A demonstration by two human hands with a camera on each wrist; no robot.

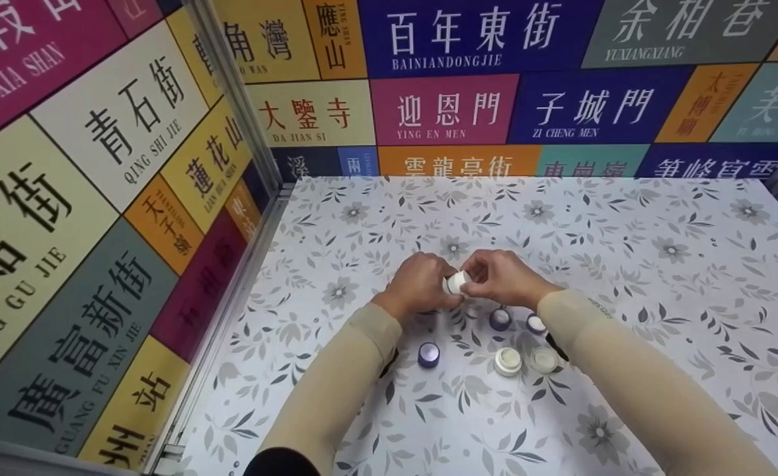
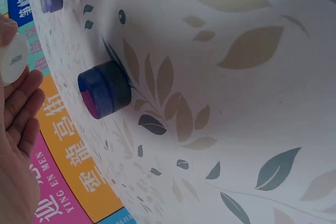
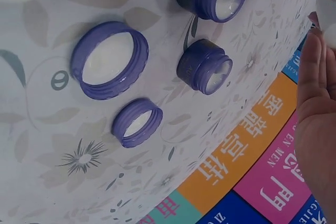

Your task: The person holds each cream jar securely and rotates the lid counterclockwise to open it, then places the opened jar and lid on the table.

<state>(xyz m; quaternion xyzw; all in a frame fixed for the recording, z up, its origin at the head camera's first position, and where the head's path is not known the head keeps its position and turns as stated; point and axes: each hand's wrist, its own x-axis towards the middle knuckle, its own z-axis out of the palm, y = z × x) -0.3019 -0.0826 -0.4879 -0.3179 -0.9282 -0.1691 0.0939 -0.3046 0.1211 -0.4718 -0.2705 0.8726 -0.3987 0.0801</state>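
Out in front, both hands meet around a small white jar (image 1: 456, 282), raised over the table. My left hand (image 1: 422, 281) grips it from the left side. My right hand (image 1: 504, 274) has its fingertips and thumb pinching the jar's right end. In the left wrist view, the jar's round white face (image 2: 16, 59) with small print shows at the left edge, by the fingers. The right wrist view catches only part of the white jar (image 3: 328, 19) at its right edge. Below the hands lies an open purple jar (image 1: 500, 320).
A closed purple jar (image 1: 429, 355) stands at the left. An open cream-coloured jar (image 1: 508, 361) sits beside a pale lid (image 1: 544, 359). In the right wrist view, purple lids (image 3: 137, 123) lie upturned near open purple jars (image 3: 205, 66). Sign-covered panels (image 1: 441, 109) border the flowered table.
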